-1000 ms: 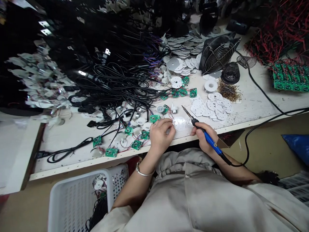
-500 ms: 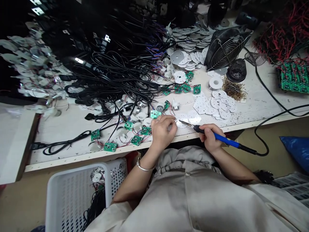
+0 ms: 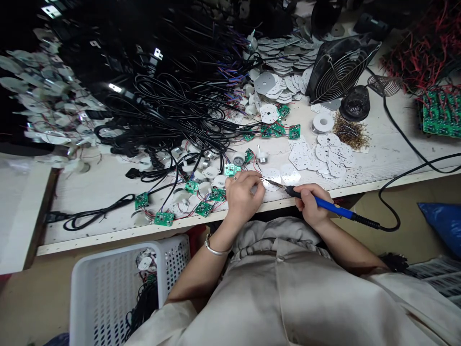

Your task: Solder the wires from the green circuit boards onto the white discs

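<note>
My right hand (image 3: 312, 204) is wrapped round the blue handle of a soldering iron (image 3: 333, 207). Its metal tip points left and lies over a white round board (image 3: 272, 180) near the bench's front edge. My left hand (image 3: 245, 194) pinches thin wires by the left side of that board, right at the iron's tip; the fingers hide most of them. Another white board (image 3: 290, 174) lies just right of the first. Behind my left fingers are a small white-and-metal motor (image 3: 262, 156) with red wires and a green circuit board (image 3: 231, 169).
Black cables (image 3: 180, 113) heap up at the back left. A solder spool (image 3: 322, 123), a pile of white boards (image 3: 333, 156), a black fan (image 3: 340, 69) and an iron holder (image 3: 355, 105) stand to the right. Below the bench is a white basket (image 3: 108, 288).
The soldering iron swung down and left, from pointing up above the bench to having its tip at my left fingertips. My left hand stays almost in place. The view shifted slightly.
</note>
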The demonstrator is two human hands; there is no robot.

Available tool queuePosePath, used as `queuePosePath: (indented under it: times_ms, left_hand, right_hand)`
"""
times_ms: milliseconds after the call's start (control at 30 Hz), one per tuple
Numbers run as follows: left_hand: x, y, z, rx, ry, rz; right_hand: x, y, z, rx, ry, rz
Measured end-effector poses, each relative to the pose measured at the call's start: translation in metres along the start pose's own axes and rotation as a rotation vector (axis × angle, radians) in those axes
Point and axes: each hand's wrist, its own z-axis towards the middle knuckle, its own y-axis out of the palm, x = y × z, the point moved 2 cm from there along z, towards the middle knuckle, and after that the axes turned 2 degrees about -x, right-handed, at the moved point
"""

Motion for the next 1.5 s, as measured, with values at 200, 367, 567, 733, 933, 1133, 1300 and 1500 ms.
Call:
queuePosePath:
  times_ms: [200, 367, 567, 733, 933, 1133, 1300, 1500]
  left_hand:
    - [0.0005, -0.0003, 0.0006, -0.015, -0.013, 0.012]
    - [0.0003, -0.0001, 0.0000, -0.015, -0.012, 0.009]
    - [0.0004, 0.0005, 0.0000, -0.013, -0.007, 0.014]
    - [0.0000, -0.0001, -0.0006, 0.004, 0.008, 0.020]
    - [0.0003, -0.0004, 0.0000, -0.024, -0.003, 0.036]
    - [0.0013, -0.0021, 0.0005, -0.027, -0.017, 0.028]
    - [-0.0005, -0.0052, 0.0001, -0.032, 0.000, -0.029]
    - [-0.0008, -0.0031, -0.0007, -0.047, -0.014, 0.038]
  right_hand:
    - [0.0003, 0.0004, -0.0002, -0.047, 0.004, -0.037]
    - [0.0010, -0.0003, 0.0002, -0.052, -0.018, -0.050]
    - [-0.0006, 0.0007, -0.0001, -0.019, -0.020, -0.051]
    - [-0.0026, 0.0012, -0.0019, 0.038, -0.012, -0.057]
    - [-0.0002, 0.0018, -0.0017, 0.016, 0.014, -0.024]
    - [-0.0012, 0.0019, -0.0032, 0.118, 0.011, 0.123]
    - [-0.0031, 0.0032, 0.0010, 0.118, 0.048, 0.214]
    - [0.0011, 0.0004, 0.0001, 0.061, 0.072, 0.154]
